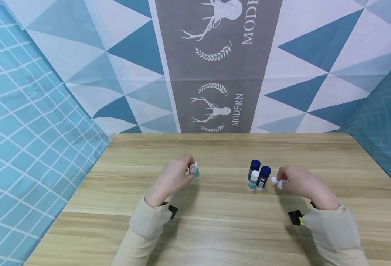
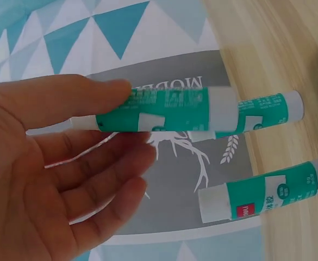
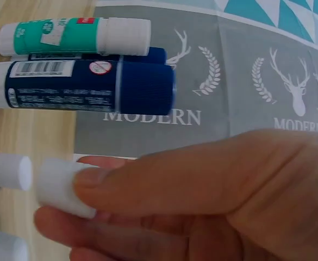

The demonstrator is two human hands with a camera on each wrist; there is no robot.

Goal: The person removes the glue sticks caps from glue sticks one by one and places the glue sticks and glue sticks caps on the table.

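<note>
My left hand (image 1: 173,177) pinches a green-and-white glue stick (image 2: 159,109) between thumb and fingers; in the head view its top end faces up. Two similar green glue sticks stand on the table near it in the left wrist view, one partly behind the held stick (image 2: 265,112), the other a lower glue stick (image 2: 273,189). At the right, my right hand (image 1: 303,184) pinches a small white cap (image 3: 61,185) with thumb and fingertips. Beside it on the table are two more white caps, an upper cap (image 3: 11,171) and a lower cap (image 3: 6,246).
Between the hands two dark blue glue sticks, a rear one (image 1: 254,168) and a front one (image 1: 264,177), stand close together with a white-capped green glue stick (image 1: 253,180). Under everything is a wooden table (image 1: 215,221), backed by a patterned cloth (image 1: 212,66).
</note>
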